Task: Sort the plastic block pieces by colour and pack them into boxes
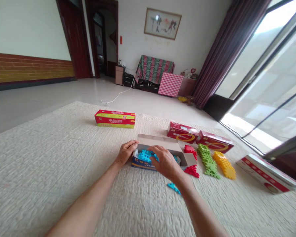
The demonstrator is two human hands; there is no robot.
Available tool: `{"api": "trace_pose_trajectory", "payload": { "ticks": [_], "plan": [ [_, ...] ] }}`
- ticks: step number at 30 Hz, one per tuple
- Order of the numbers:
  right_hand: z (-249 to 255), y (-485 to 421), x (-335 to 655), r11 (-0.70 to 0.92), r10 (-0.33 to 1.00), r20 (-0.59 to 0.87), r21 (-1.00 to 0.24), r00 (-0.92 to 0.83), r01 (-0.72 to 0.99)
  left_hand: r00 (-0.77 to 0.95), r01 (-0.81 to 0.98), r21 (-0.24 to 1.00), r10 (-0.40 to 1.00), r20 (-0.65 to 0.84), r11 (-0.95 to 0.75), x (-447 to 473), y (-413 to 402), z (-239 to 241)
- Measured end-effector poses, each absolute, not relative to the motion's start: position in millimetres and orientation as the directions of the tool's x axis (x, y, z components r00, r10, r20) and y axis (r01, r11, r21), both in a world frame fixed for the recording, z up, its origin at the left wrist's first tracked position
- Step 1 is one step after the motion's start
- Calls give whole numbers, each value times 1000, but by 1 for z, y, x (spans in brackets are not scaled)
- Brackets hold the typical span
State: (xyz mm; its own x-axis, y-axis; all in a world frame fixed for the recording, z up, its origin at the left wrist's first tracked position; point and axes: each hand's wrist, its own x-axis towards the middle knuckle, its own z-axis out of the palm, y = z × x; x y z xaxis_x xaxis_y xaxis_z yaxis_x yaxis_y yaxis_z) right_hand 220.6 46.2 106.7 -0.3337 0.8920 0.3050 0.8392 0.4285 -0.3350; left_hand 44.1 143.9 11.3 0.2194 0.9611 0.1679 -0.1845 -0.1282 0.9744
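An open cardboard box, dark blue outside, lies in front of me with its lid flap raised at the back. Inside it are several light-blue interlocking plastic pieces and some clear plastic wrap. My left hand grips the box's left end, fingers along the rim. Over the middle of the box, my right hand reaches in, its thumb and bent fingers around some of the blue pieces; most of its fingertips are hidden. One loose blue piece lies on the mat beside my right forearm.
Right of the box lie red pieces, a green row and a yellow row. Beyond stand two dark red boxes. A white-and-red box is far right; a red-and-yellow box is back left. All rest on a quilted mat.
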Motion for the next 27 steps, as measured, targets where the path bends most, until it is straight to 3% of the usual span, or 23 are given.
{"api": "trace_pose_trajectory", "payload": {
  "ticks": [4,9,17,22,27],
  "plan": [
    [103,59,211,452,877,346,-352,-335,820,231,-196,972,957,173,-128,45,144,12],
    [111,17,243,337,885,441,-389,-148,857,234,-186,974,957,171,-129,45,146,10],
    [69,-45,296,55,991,136,-314,-13,948,231,-181,977,960,157,-117,44,143,13],
    [51,-44,288,50,998,46,-359,-36,932,240,-178,977,958,158,-117,43,142,13],
    [57,-55,286,87,996,68,-388,-66,918,231,-196,973,959,166,-121,44,144,10]
  ]
}}
